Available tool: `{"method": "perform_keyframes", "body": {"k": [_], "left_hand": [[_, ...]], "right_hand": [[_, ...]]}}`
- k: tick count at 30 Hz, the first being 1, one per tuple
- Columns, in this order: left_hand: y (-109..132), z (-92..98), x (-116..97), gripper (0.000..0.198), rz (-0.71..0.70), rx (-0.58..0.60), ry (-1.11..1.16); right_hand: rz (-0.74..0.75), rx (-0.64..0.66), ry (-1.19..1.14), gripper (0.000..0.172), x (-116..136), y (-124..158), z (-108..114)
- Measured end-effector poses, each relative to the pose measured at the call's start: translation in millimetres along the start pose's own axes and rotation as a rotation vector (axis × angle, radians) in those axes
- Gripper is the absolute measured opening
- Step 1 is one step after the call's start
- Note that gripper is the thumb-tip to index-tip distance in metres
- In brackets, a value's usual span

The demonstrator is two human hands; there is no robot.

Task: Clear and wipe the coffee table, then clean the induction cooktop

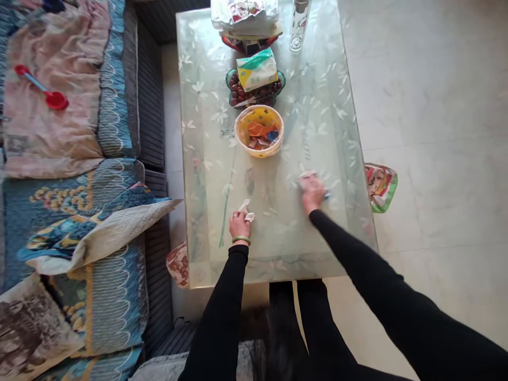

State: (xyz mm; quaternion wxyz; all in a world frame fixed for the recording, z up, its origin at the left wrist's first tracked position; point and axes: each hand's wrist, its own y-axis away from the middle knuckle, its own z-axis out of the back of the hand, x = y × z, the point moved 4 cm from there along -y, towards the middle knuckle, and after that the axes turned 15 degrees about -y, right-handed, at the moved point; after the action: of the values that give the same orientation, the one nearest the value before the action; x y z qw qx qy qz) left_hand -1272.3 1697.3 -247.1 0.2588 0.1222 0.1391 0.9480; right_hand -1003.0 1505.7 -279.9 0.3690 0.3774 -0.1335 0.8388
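My left hand (pixel 240 226) is closed around a crumpled white tissue (pixel 249 217), resting low on the table. A green bangle (pixel 241 240) circles that wrist. Further right, my right hand (pixel 313 197) presses a pale pink cloth (pixel 308 175) against the tabletop; hand and cloth are a little blurred. A bit of something blue shows beside its fingers, too small to name. Under both hands lies a clear, flower-patterned cover on the table (pixel 278 238). Ahead of them stands a yellow bowl (pixel 240 135) with orange wrappers inside.
Behind the bowl are a dish of dark red fruit (pixel 237 95), a tissue pack (pixel 257 71), a stack of packages (pixel 246 21) and a glass bottle (pixel 298 26). A sofa (pixel 153 121) with blue covers runs along the left. Stools (pixel 381 188) peek out under the table edges.
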Motion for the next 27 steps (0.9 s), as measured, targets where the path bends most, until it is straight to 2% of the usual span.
{"method": "perform_keyframes", "body": {"k": [2,4,5,6,7,8,9,10,12,14,16,18,19,20,21,23,25,27], "left_hand": [[5,3.0,-14,0.024,-0.006,0.021,0.010],[13,4.1,-31,0.024,-0.043,0.032,0.011],[16,3.6,-39,0.024,-0.056,0.036,0.008],[17,2.6,-45,0.024,-0.064,0.041,0.007],[18,1.3,-50,0.025,-0.070,0.051,0.004],[18,0.0,-54,0.025,-0.073,0.065,-0.003],[16,-1.2,-57,0.025,-0.077,0.083,-0.014],[13,-1.9,-59,0.025,-0.085,0.103,-0.029],[7,-2.7,-62,0.025,-0.102,0.145,-0.058],[1,-4.0,-62,0.024,-0.109,0.194,-0.070],[-5,-7.2,-60,0.022,-0.108,0.241,-0.069],[-10,-11.9,-57,0.021,-0.101,0.279,-0.071],[-12,-14.0,-56,0.021,-0.098,0.290,-0.072],[-14,-15.4,-54,0.021,-0.095,0.301,-0.072],[-16,-15.7,-53,0.019,-0.093,0.311,-0.072],[-18,-12.4,-52,0.015,-0.089,0.326,-0.072],[-19,-5.3,-53,0.012,-0.089,0.338,-0.074],[-20,1.8,-56,0.012,-0.091,0.350,-0.076]], "right_hand": [[0.089,0.158,-0.068,0.048,43,53,-43],[0.222,0.381,-0.157,0.045,56,119,-63],[0.282,0.506,-0.193,0.045,48,146,-62],[0.300,0.580,-0.200,0.045,29,164,-55],[0.288,0.586,-0.181,0.045,3,170,-40],[0.257,0.533,-0.141,0.046,-27,162,-21],[0.228,0.449,-0.095,0.045,-55,143,0],[0.209,0.350,-0.047,0.046,-79,112,21],[0.168,0.162,0.044,0.046,-106,27,54],[0.129,0.070,0.057,0.048,-105,-74,63],[0.069,-0.016,0.043,0.049,-82,-170,53],[-0.066,-0.120,0.016,0.050,-51,-239,31],[-0.091,-0.146,-0.002,0.051,-35,-257,18],[-0.081,-0.149,-0.023,0.052,-21,-264,6],[-0.025,-0.119,-0.044,0.053,-8,-259,-4],[0.170,0.029,-0.075,0.057,5,-222,-18],[0.365,0.247,-0.082,0.062,-4,-166,-18],[0.438,0.386,-0.062,0.059,-32,-123,1]]}}
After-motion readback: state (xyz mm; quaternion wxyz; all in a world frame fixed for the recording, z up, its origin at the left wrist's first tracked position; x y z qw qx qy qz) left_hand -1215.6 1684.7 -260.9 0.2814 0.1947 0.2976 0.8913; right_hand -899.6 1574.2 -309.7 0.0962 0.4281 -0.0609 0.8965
